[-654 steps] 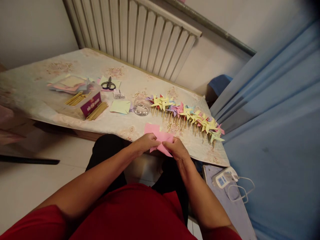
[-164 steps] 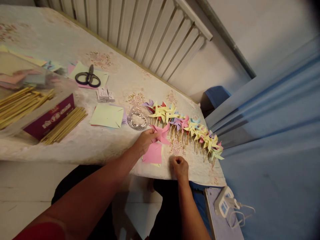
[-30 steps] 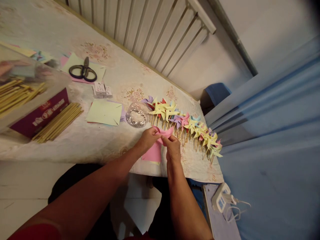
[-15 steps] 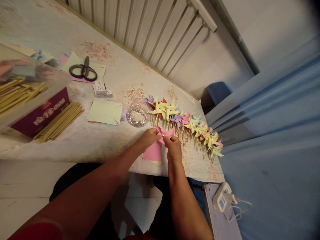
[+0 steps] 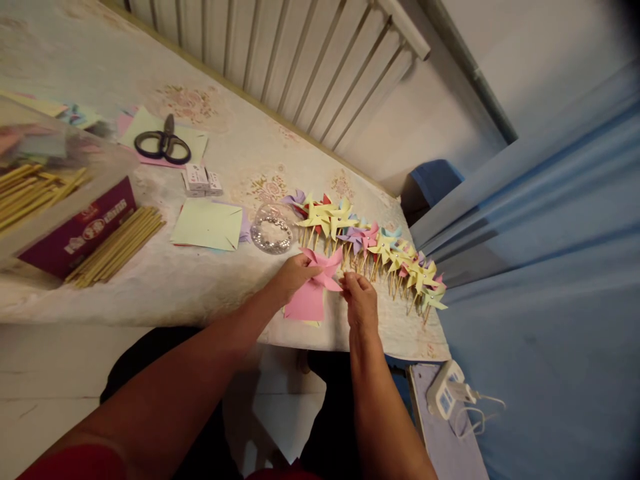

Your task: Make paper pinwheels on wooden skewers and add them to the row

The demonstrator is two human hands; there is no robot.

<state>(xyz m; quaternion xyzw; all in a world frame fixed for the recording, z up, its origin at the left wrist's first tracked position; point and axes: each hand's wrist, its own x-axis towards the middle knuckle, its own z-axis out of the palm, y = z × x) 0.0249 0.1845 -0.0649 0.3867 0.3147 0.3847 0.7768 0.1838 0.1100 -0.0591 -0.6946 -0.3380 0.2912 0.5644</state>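
Observation:
My left hand (image 5: 294, 275) pinches a pink paper pinwheel (image 5: 327, 268) between thumb and fingers; its four blades are folded in. Just to its right is my right hand (image 5: 362, 299), fingertips pressed together close to one blade. Whatever those fingertips hold, if anything, is too small to make out. Beneath the pinwheel lies a pink paper square (image 5: 305, 304) with a yellowish edge showing below. A clear round dish (image 5: 271, 230) of shiny pins sits beyond my left hand. Finished pinwheels on sticks (image 5: 383, 247) form a long row behind and right of my hands.
Pale green paper squares (image 5: 206, 225) are stacked left of the dish. Farther left are small boxes (image 5: 200, 180), scissors (image 5: 163, 143) on paper, and wooden sticks (image 5: 117, 247) beside a clear box with a purple label (image 5: 80, 230). A power strip (image 5: 445, 390) stands right, near a blue curtain (image 5: 540, 300).
My right hand has moved off the pinwheel's centre to the right. The pink pinwheel, still in my left hand, is now turned so that its blades show spread out.

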